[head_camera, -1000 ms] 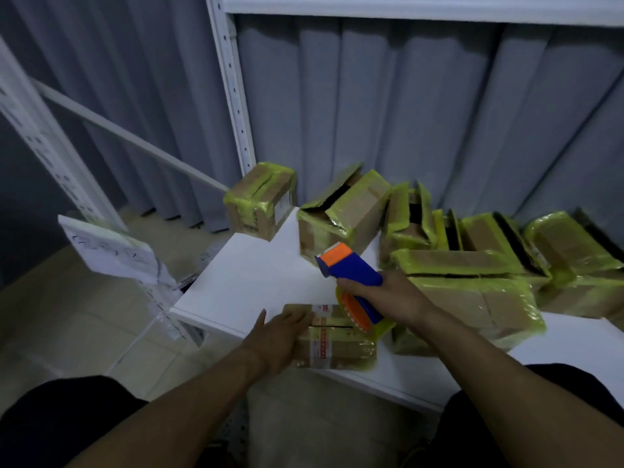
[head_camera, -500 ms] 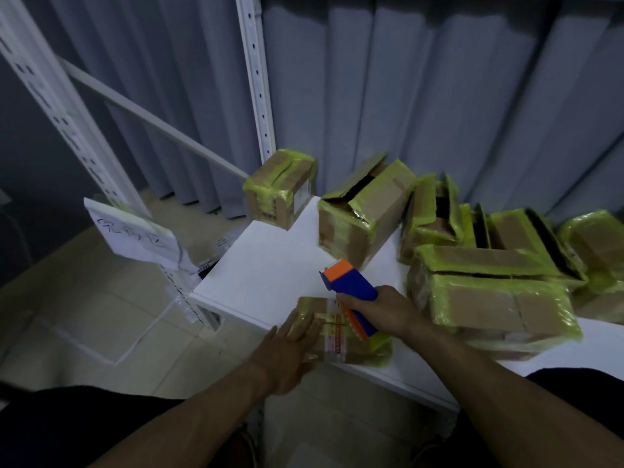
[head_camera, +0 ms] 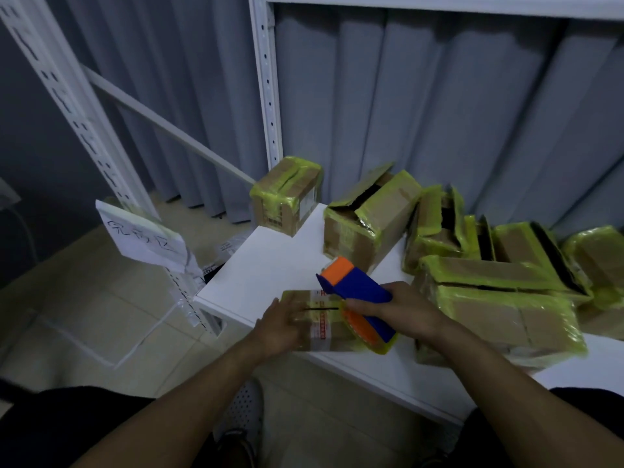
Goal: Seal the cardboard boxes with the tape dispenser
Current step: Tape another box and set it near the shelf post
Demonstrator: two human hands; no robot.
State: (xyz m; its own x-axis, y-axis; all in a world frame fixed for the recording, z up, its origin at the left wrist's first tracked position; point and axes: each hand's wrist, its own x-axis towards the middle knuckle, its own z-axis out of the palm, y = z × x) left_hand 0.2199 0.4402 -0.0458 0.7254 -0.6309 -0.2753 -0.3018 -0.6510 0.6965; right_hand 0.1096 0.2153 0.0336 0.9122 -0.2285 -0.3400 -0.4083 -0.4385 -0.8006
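Bench [head_camera: 266,265]: white, before grey curtains, crowded with yellow-taped boxes.
Small box [head_camera: 324,336]: at the bench's front edge, dark slit along its top seam.
Left grip [head_camera: 280,329]: fingers flat on the box, clasping nothing.
Right grip [head_camera: 405,312]: wrapped round the tape dispenser [head_camera: 358,288], whose roll end is down on the box.
Progress: seemingly mid-seal; open-flapped boxes [head_camera: 368,231] behind likely remain.

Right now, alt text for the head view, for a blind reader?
A right hand grips a blue and orange tape dispenser against a small cardboard box at the edge of a white shelf, while the left hand presses the box. More cardboard boxes with yellow-green tape lie piled to the right.
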